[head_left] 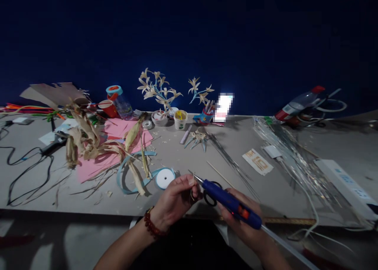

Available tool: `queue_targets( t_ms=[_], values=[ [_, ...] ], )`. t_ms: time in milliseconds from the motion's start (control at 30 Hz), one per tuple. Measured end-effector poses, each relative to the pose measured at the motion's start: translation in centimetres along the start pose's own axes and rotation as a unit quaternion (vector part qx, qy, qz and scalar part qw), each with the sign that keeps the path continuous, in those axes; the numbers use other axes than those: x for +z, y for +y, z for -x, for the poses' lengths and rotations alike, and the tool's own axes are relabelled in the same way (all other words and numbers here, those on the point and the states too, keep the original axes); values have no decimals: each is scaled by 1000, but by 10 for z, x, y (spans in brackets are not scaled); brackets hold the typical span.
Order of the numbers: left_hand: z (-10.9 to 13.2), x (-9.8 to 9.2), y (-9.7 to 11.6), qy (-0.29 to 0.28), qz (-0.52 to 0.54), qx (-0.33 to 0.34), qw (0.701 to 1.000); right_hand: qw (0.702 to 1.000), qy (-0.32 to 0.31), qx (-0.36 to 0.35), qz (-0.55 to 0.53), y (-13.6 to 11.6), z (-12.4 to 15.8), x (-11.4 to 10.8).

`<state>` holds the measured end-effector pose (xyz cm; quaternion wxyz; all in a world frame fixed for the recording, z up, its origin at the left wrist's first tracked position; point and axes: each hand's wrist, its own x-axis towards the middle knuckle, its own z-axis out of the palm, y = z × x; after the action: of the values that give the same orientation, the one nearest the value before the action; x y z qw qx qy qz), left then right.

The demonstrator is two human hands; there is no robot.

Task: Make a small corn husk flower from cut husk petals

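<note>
Tabletop point(177, 159), grey, before dark blue wall point(189, 34), left fingers point(184, 180) together on thin strip point(193, 178), right fingers point(227, 217) around glue gun point(228, 202)

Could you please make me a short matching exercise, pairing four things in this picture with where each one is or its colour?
1. Glue gun
2. Bracelet
3. Spool
4. Power strip

A. Beside the left hand
B. On the right side of the table
C. Reddish-brown
D. In the right hand

Pairs: 1-D, 2-C, 3-A, 4-B
</note>
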<state>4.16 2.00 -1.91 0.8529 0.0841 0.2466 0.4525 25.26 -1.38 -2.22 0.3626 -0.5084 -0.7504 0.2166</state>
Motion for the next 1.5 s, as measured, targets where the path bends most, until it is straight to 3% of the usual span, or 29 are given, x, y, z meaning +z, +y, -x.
queue_targets(
  t_ms=[933, 1100, 1167, 1200, 1300, 1367, 1500],
  values=[
    [-4, -2, -1, 3, -58, 62, 996, 1000, -17, -11, -17, 6, 2, 0],
    [-2, -5, -3, 42, -165, 132, 977, 999, -32, -13, -14, 4, 1, -3],
    [1, -7, -2, 67, -275, 209, 936, 1000, -11, -12, -3, 2, 1, -5],
    [2, -8, 0, 78, -342, 256, 901, 1000, 8, -13, 3, 1, 1, -6],
    [6, -11, 6, 87, -517, 375, 765, 998, 61, -18, 18, 2, 2, -7],
    [8, -13, 12, 73, -586, 417, 691, 998, 59, -23, 18, 5, 3, -8],
    [11, -12, 23, 54, -687, 438, 578, 999, 22, -41, 13, 12, 9, -8]
  ],
)
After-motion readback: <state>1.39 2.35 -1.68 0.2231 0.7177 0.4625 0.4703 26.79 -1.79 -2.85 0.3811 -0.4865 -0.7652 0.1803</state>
